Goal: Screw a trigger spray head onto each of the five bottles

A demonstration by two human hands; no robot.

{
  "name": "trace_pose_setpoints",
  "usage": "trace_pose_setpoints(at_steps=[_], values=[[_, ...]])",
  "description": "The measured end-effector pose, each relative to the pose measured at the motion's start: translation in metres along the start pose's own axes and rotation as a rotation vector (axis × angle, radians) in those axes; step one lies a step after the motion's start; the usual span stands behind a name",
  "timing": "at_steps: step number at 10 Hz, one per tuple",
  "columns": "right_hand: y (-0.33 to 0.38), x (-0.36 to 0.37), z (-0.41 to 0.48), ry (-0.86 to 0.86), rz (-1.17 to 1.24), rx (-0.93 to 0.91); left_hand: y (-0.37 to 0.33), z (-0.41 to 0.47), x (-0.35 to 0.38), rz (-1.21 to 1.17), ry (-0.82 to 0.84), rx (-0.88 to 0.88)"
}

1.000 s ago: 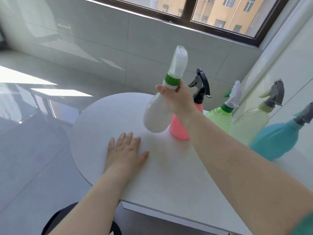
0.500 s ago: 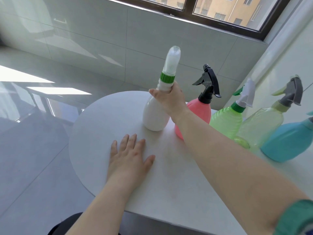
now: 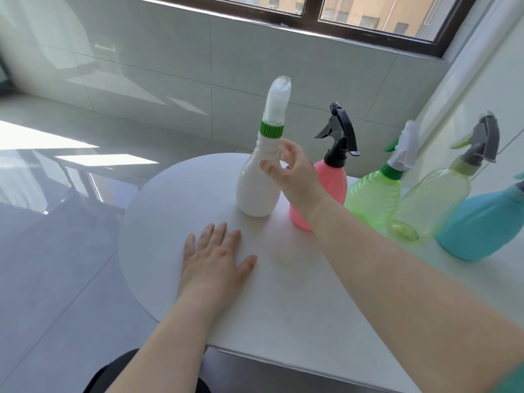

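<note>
A white bottle (image 3: 256,188) with a green collar and a white spray head stands upright on the round white table (image 3: 283,293). My right hand (image 3: 292,174) hovers just to its right, fingers loosened and apart from the neck. My left hand (image 3: 215,256) lies flat on the table in front of the bottle. Behind my right wrist stands a pink bottle (image 3: 334,182) with a black trigger head. To its right stand a green bottle (image 3: 374,197) with a white head, a pale yellow bottle (image 3: 433,202) with a grey head, and a teal bottle (image 3: 487,225) cut off by the frame.
A tiled wall and a dark-framed window (image 3: 368,21) rise behind the table. A white wall (image 3: 482,80) closes in on the right behind the bottles. The grey glossy floor (image 3: 56,251) lies to the left, below the table edge.
My right hand set the white bottle down upright on the table left of the pink bottle and let go of its neck. My left hand stayed flat on the table.
</note>
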State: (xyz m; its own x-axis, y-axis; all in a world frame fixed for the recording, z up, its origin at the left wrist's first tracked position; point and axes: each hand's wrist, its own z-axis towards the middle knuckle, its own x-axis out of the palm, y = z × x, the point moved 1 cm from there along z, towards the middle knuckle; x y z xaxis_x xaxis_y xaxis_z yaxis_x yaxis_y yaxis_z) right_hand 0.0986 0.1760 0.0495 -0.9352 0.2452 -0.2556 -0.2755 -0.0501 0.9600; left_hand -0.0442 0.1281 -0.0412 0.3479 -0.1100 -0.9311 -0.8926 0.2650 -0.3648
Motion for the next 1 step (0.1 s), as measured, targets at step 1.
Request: trace_pose_setpoints(at_steps=[1], values=[[-0.0009, -0.0168, -0.0315, -0.113, 0.006, -0.077, -0.0017, -0.0033, -0.0044, 0.023, 0.014, 0.001]])
